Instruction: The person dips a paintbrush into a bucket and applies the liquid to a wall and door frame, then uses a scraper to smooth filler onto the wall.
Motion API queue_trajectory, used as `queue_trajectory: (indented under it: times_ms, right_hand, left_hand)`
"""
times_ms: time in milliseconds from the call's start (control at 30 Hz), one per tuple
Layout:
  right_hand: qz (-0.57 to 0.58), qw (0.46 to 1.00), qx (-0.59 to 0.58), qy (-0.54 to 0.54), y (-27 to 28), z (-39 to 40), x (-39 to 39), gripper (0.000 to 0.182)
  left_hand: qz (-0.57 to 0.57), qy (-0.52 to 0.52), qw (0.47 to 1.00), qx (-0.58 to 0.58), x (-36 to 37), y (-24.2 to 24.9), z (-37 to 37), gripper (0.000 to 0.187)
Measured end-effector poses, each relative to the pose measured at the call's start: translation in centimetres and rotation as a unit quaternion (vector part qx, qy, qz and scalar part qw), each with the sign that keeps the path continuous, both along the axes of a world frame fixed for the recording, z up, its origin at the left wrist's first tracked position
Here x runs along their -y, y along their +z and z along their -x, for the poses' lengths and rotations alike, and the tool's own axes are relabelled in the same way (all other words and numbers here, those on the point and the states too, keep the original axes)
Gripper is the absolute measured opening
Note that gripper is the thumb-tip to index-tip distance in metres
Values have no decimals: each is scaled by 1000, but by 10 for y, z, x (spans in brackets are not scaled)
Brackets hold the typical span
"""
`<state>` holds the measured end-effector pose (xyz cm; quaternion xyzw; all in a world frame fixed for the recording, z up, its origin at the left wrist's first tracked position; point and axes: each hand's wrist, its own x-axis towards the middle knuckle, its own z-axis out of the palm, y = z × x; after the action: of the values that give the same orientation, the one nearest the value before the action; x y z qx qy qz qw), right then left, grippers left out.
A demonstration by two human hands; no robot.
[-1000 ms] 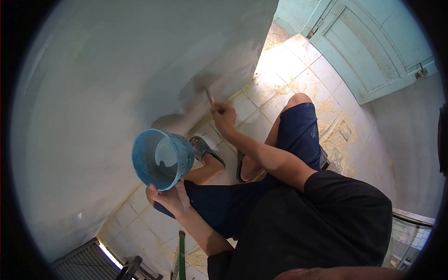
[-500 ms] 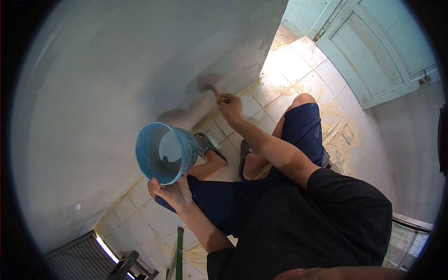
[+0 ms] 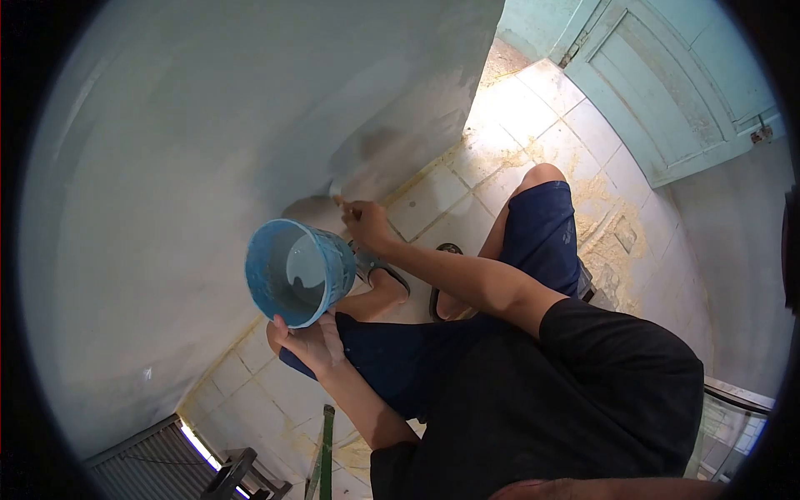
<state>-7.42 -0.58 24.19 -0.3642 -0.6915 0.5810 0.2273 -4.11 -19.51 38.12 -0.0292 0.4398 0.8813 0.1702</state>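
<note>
My left hand (image 3: pixel 312 346) holds a blue bucket (image 3: pixel 340 271) from below, with the thumb at its rim. Greyish liquid (image 3: pixel 305 265) lies inside the tilted bucket. My right hand (image 3: pixel 367 223) grips a small brush (image 3: pixel 336 195) by its handle, just above and to the right of the bucket. The brush's head touches the lower part of the grey wall (image 3: pixel 208 125), where darker, wet-looking patches show.
A pale green door (image 3: pixel 658 92) stands at the upper right. Yellowish stains mark the tiled floor (image 3: pixel 433 196). At the bottom left are a green bar (image 3: pixel 326 450), a dark stand (image 3: pixel 237 475) and a ribbed grey panel (image 3: pixel 137 467).
My right hand has moved the brush down and to the left along the wall, closer to the bucket. My left hand and the bucket have hardly moved.
</note>
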Motion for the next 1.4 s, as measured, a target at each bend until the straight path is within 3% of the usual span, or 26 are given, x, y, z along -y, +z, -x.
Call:
queue_trajectory:
  times_ms: [167,233,367,433,667,733,867,933,1067,1167,1233,1267,1333,1400]
  right_hand:
    - [45,995,-3,83,-52,-12,-10,17]
    - [15,978,45,201,-65,-18,-29,17]
    - [34,980,41,191,-101,-9,-52,17]
    - [-9,994,62,91,-110,-3,-65,17]
    - [33,997,70,-18,-119,-21,-98,22]
    - [111,972,116,-172,-97,-32,-96,22]
    - [115,955,123,-245,-104,-24,-92,21]
    - [62,978,90,-178,-106,-5,-75,18]
    - [105,973,64,-195,-92,28,-24,18]
    - [109,983,61,-138,-93,22,5,13]
    - [-2,998,24,65,-101,10,19,8]
    - [0,998,26,65,-103,5,24,8]
    - [-34,976,-67,204,-106,3,29,9]
    - [8,984,-31,178,-115,11,8,13]
  left_hand:
    - [0,-6,1000,6,-2,-1,-1,74]
    - [3,-9,1000,6,-3,0,-2,73]
    - [3,-22,1000,8,-2,-2,0,71]
    - [5,-25,1000,10,-5,1,-1,70]
    - [-1,-42,999,12,0,-5,3,69]
    - [-3,-35,999,21,0,-3,1,71]
    - [-1,-39,999,17,2,-9,5,67]
    - [-5,-35,999,21,2,-8,5,67]
    - [-6,-31,999,18,-3,-6,5,67]
    - [-5,-50,999,6,-7,0,6,67]
    - [-5,-48,999,12,-10,3,6,71]
    - [-6,-45,999,17,-11,4,5,75]
    - [-8,-44,999,19,-12,5,5,72]
    - [-11,-39,999,20,-12,5,4,69]
